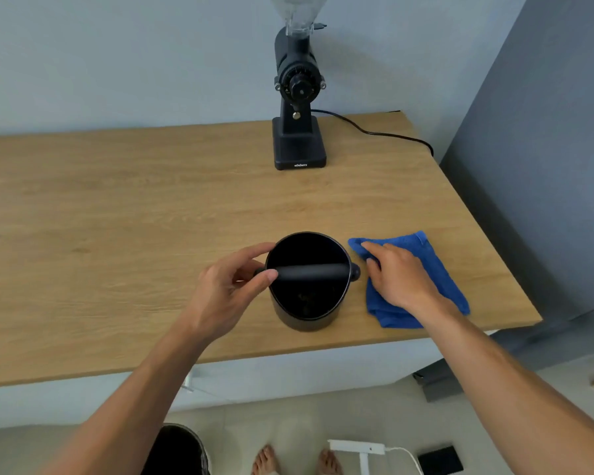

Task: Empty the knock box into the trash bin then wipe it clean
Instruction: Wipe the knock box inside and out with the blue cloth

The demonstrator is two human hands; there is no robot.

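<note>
A black round knock box (307,303) with a black bar across its top stands upright near the front edge of the wooden counter (117,217). A little dark residue shows at its bottom. My left hand (232,286) curls around its left rim, thumb on the bar's left end, fingers on the far rim. To the right of the box lies a blue cloth (436,265). My right hand (396,275) rests flat on the cloth, fingers spread. A black trash bin (177,450) stands on the floor below the counter, partly hidden by my left arm.
A black coffee grinder (299,108) stands at the back of the counter, its cable (384,133) trailing right over the edge. A grey cabinet (546,166) rises at the right. On the floor are my bare feet, a white stand (360,452) and a small black square (439,459).
</note>
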